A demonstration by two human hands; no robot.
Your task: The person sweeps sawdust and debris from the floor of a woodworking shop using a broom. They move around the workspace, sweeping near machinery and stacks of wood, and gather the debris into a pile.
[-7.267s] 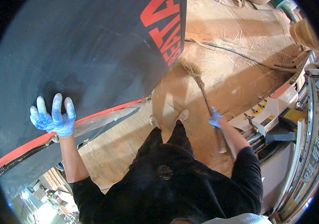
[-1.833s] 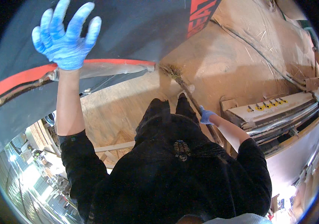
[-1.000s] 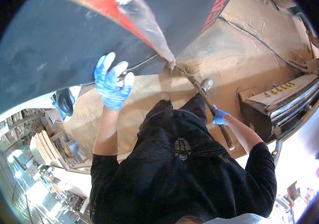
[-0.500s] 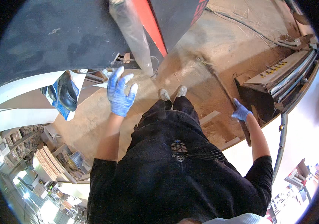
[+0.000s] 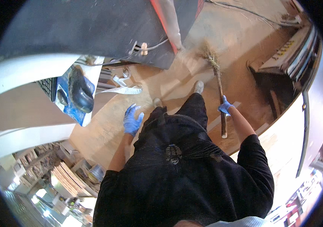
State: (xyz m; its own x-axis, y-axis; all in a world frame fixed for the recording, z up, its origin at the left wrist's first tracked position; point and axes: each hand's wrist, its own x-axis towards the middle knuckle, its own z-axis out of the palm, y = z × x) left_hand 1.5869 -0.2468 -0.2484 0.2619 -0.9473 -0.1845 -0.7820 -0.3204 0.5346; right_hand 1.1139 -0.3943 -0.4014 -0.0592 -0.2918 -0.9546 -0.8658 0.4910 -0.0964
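Note:
A short broom [image 5: 219, 81] with a wooden handle and straw-like bristles is in my right hand [image 5: 226, 106]. Its bristle end points away from me over the dusty brown floor [image 5: 165, 81], and the handle's butt sticks out below my grip. My left hand [image 5: 132, 120], in a blue and white glove, hangs beside my left leg with its fingers apart and nothing in it. A blue glove covers my right hand too. One of my shoes [image 5: 198, 87] is ahead of the other on the floor.
A large dark panel [image 5: 82, 30] with a red edge and a greyish tube [image 5: 171, 22] stands ahead left. Near it are a black rounded part [image 5: 81, 90] and a cable. A long machine part [image 5: 290, 56] lies right; stacked boards [image 5: 68, 178] stand lower left.
I have stepped forward, one foot ahead. The broom has swung more upright and its bristles lie farther from the tube's tip. My left hand has come down toward my leg.

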